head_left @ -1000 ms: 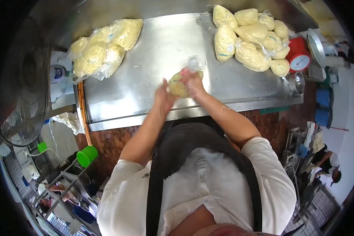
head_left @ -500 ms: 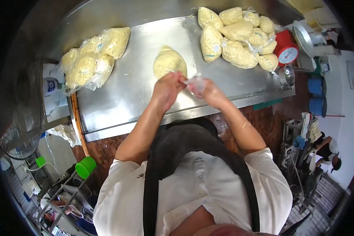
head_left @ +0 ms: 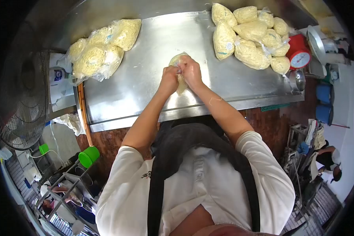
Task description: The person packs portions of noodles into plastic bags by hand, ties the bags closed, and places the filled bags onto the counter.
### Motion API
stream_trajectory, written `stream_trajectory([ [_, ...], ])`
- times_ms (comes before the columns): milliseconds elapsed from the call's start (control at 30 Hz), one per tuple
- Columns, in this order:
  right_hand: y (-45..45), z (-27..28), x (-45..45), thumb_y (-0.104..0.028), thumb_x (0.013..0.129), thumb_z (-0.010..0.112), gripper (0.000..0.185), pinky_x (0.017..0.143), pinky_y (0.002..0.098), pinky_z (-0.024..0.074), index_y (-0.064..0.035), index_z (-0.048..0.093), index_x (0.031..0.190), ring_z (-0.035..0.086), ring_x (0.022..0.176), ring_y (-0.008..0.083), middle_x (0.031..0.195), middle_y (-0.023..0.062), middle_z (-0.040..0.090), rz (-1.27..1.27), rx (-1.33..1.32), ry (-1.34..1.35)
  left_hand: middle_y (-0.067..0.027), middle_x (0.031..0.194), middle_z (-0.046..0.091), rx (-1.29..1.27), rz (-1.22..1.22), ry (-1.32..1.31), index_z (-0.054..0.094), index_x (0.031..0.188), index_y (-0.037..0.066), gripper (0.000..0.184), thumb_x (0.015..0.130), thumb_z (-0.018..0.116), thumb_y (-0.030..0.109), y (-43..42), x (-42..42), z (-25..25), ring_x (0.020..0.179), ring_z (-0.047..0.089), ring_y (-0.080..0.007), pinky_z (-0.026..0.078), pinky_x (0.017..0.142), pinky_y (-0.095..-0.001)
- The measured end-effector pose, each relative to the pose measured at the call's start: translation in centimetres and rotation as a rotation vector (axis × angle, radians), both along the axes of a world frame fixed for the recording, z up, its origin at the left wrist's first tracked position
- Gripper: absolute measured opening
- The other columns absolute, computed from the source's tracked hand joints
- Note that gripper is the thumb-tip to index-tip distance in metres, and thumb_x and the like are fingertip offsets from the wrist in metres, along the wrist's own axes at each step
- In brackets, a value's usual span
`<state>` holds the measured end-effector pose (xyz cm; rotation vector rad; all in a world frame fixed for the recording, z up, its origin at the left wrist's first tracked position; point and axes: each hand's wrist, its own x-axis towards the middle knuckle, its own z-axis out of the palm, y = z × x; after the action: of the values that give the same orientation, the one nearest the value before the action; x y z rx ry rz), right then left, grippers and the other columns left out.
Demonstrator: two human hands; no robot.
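We see a steel bench (head_left: 122, 94), its top catching a broad streak of white light (head_left: 185, 31). Behind the bench rises a dull metal panel (head_left: 114, 10). Below the bench's near edge we find a reddish-brown floor (head_left: 265, 128). Left of the bench stands a large wire-guarded fan (head_left: 21, 114); nearer to us on the bench's left is a metal rack (head_left: 65, 183). Right of the bench we make out two blue bins (head_left: 323, 94) and a white wall (head_left: 346, 145).

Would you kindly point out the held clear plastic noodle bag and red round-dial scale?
Held clear plastic noodle bag (head_left: 175, 60), head view: far end.
Red round-dial scale (head_left: 300, 59), head view: dial face.
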<state>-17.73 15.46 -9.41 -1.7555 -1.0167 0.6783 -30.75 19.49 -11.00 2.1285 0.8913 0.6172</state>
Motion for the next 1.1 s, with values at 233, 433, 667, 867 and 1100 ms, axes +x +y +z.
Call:
stream_trajectory([
  [233,-1.5,-1.6,-0.4,0.005,0.087,0.057,0.037,0.069,0.0361,0.0546,-0.0016,0.048,0.122,0.068,0.076,0.0259,0.096,0.0161,0.068,0.206,0.221,-0.399,-0.0153,0.097,0.062,-0.173,0.181,-0.027,0.058,0.113,0.006,0.033,0.084,0.056,-0.009,0.0,-0.9,-1.4,0.093,0.06,-0.0295,0.048,0.085,-0.0383],
  [433,-0.3,-3.1,3.6,0.008,0.081,0.058,0.036,0.077,0.0319,0.0508,-0.0033,0.051,0.115,0.064,0.087,0.0205,0.092,0.0102,0.065,0.416,-0.121,0.273,-0.0077,0.089,0.062,-0.398,0.187,-0.186,0.04,0.128,0.009,0.047,0.087,0.057,-0.008,0.7,0.3,-0.5,0.079,0.061,-0.0165,0.051,0.072,-0.0301],
  [667,-1.9,-2.9,4.7,0.009,0.08,0.059,0.037,0.081,0.0314,0.0473,-0.0068,0.056,0.113,0.059,0.089,0.0232,0.096,0.0107,0.063,0.527,0.019,0.116,-0.017,0.086,0.067,-0.364,0.139,-0.098,0.058,0.113,0.006,0.029,0.085,0.06,-0.001,0.5,2.4,-0.4,0.08,0.065,-0.0289,0.052,0.074,-0.0356],
  [867,-4.3,-2.6,4.6,-0.004,0.082,0.067,0.012,0.076,0.0369,0.0464,-0.0073,0.06,0.09,0.056,0.085,0.0296,0.088,0.0134,0.059,0.152,0.187,-0.41,-0.0159,0.08,0.062,0.063,-0.186,0.026,0.074,0.092,0.012,0.022,0.076,0.066,-0.002,0.4,2.8,0.4,0.073,0.059,-0.0332,0.049,0.067,-0.0422],
  [1100,-0.7,5.9,10.6,-0.013,0.097,0.061,0.006,0.082,0.0271,0.0439,-0.0091,0.058,0.094,0.052,0.084,0.0113,0.089,-0.0014,0.057,-0.058,0.381,0.246,-0.0173,0.095,0.056,0.037,-0.086,-0.224,0.061,0.109,0.003,0.025,0.087,0.067,0.014,1.9,8.2,7.4,0.091,0.056,-0.0337,0.047,0.083,-0.0422],
])
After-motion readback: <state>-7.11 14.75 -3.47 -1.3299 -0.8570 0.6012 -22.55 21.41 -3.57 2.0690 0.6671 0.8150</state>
